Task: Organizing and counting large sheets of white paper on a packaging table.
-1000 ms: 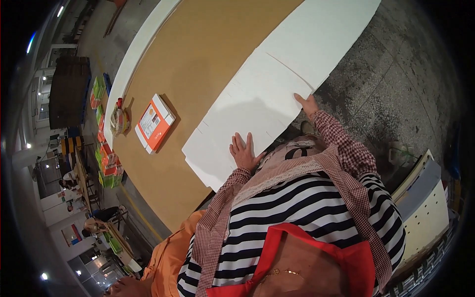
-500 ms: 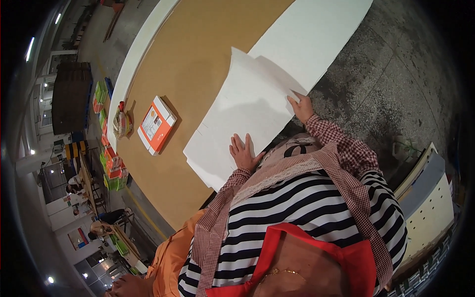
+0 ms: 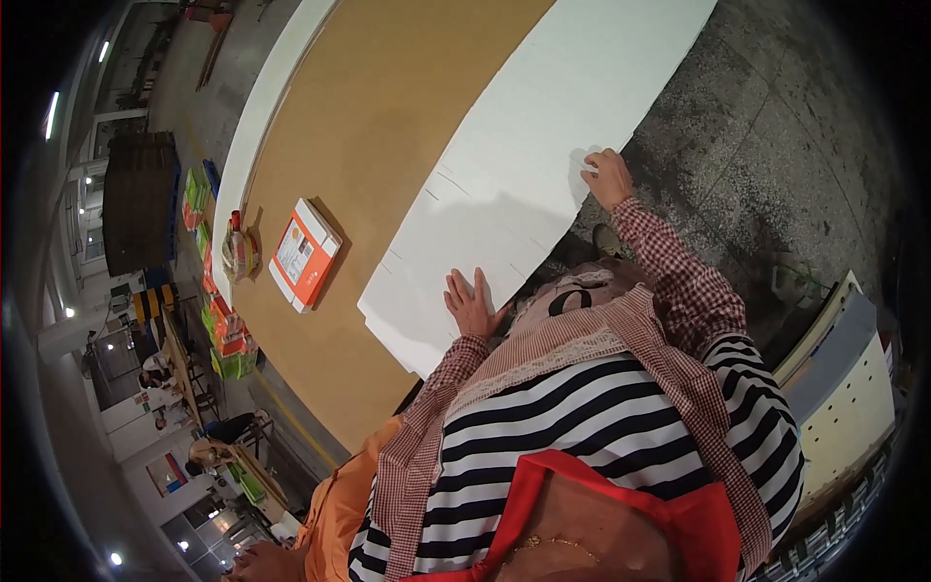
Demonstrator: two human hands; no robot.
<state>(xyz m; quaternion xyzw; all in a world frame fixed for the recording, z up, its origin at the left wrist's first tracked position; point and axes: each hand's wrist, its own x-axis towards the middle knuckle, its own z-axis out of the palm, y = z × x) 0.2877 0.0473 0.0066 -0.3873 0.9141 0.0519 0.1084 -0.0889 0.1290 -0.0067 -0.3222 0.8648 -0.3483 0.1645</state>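
Observation:
A long white paper or card sheet [image 3: 543, 145] lies flat along the near side of the brown-topped table [image 3: 378, 116]. Short thin lines mark its surface. My left hand [image 3: 471, 303] rests on the sheet near its lower end, fingers spread and palm down. Further along the sheet's right edge, my right hand [image 3: 609, 179] hovers just over or touches the paper. Its fingers are bent but a little apart, and nothing shows between them. At the lower left end, the edges look layered, as if more than one sheet lies there.
An orange-and-white flat box [image 3: 304, 254] lies on the brown surface, with a roll of clear tape [image 3: 240, 244] beyond it at the table edge. A person in orange [image 3: 339, 504] is close on my left. Perforated cream panels [image 3: 839, 407] stand at the right.
The sheet's raised far end has come down flat. My right hand has let go of its edge and moved slightly up and to the right. The left hand has stayed nearly in place.

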